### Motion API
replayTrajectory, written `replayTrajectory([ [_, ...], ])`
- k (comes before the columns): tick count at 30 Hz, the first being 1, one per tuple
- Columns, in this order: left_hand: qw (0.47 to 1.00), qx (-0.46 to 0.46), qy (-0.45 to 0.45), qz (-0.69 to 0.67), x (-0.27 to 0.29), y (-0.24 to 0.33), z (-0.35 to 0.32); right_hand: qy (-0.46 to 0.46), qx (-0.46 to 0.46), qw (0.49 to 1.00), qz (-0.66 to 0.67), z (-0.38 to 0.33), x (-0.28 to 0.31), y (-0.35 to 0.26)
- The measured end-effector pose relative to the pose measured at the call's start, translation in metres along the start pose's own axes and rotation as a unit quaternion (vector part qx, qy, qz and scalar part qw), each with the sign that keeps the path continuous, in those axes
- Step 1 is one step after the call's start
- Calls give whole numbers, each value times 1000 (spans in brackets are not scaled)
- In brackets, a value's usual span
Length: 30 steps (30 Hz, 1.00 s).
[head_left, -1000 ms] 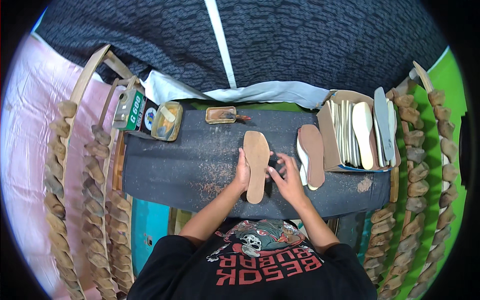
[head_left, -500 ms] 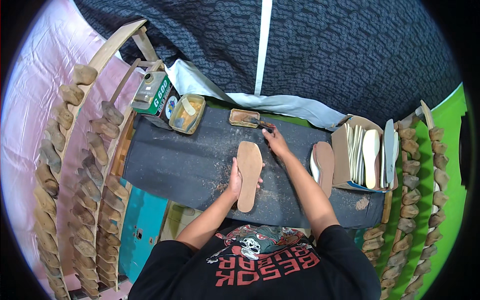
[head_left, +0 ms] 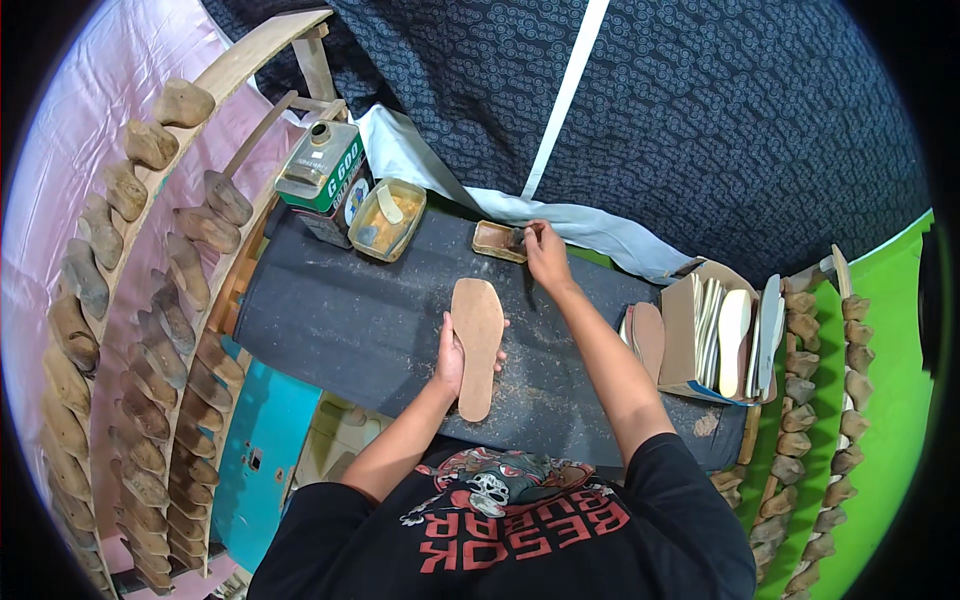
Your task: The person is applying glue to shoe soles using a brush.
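A tan shoe insole lies upright along my left hand, which grips it from beneath with the thumb on the left edge and fingertips showing at the right. My right hand is closed around a brush, its dark end over the right part of a small shallow tray. Most of the brush handle is hidden by my fingers. The tray has brownish residue inside and stands at the far edge of the dark-covered table.
A green and dark metal can and a plastic tub with scrapers stand at the back left. On the right are brown insoles and a cardboard box of sole pieces. Racks of wooden shoe lasts flank the table.
My right hand has moved closer to the small tray, bringing the brush in over its right end. The insole remains in my left hand. The whole view has turned slightly.
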State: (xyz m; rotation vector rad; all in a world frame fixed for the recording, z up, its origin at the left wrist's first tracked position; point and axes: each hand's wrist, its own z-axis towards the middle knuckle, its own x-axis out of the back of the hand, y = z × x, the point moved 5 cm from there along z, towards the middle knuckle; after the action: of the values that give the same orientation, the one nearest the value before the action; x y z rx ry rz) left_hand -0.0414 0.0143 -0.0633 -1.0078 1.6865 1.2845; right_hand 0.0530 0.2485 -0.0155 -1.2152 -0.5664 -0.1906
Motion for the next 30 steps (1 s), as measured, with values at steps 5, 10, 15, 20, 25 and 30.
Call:
replayTrajectory([
  [5,1000,1,-12,3,1,1,2,2,-5,998,-61,-5,9,-13],
  [10,1000,21,-17,9,-6,-3,9,23,-39,999,-29,-9,8,9],
  [15,999,21,-24,31,-16,0,13,40,-84,992,84,-22,13,28],
  [20,997,47,-32,53,-32,0,18,66,-93,977,181,-32,44,18],
  [25,994,72,-39,76,-32,-6,19,115,-106,938,309,-65,89,-26],
  [30,993,95,-60,35,-39,-21,20,135,-86,934,320,-102,119,-68],
])
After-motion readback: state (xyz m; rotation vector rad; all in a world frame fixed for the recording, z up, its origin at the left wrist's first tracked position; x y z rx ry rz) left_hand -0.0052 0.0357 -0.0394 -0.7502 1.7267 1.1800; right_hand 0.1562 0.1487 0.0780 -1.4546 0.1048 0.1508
